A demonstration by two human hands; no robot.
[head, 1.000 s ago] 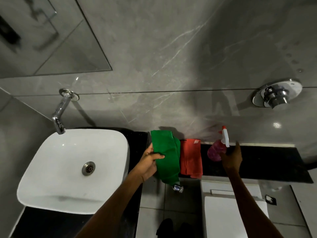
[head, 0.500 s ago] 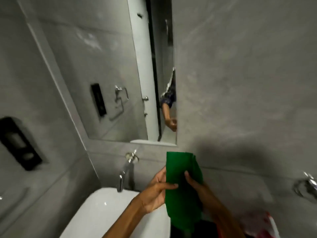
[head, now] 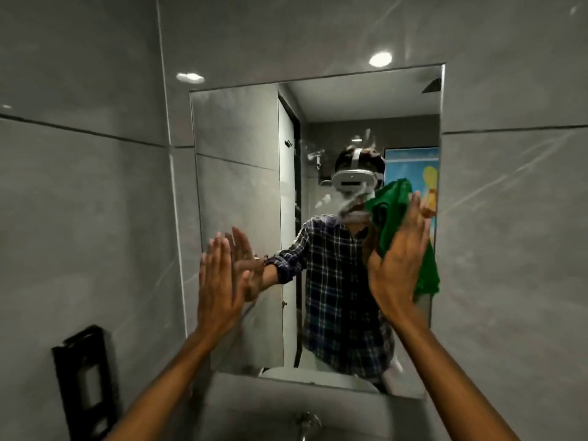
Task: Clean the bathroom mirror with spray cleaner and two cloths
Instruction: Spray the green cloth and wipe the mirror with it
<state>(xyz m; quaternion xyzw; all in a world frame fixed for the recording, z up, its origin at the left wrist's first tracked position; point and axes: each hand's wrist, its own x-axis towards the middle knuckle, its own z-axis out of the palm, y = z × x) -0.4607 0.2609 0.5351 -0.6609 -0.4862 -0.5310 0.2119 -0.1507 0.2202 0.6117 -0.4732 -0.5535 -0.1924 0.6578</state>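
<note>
The rectangular mirror (head: 241, 173) hangs on the grey tiled wall and shows a smear of white cleaner foam (head: 351, 205) near its middle right. My right hand (head: 396, 265) presses the green cloth (head: 389, 218) flat against the glass at the mirror's right side, fingers straight. My left hand (head: 219, 281) lies flat on the mirror's left edge with fingers spread a little and nothing in it. The spray bottle and the orange cloth are out of view.
A black wall-mounted dispenser (head: 86, 386) sits low on the left wall. The top of the chrome tap (head: 307, 423) peeks in at the bottom edge below the mirror. Grey tiles surround the mirror.
The view swung up from the counter to the mirror. The green cloth went from both hands up onto the glass under my right hand; my left hand let go and now rests on the mirror.
</note>
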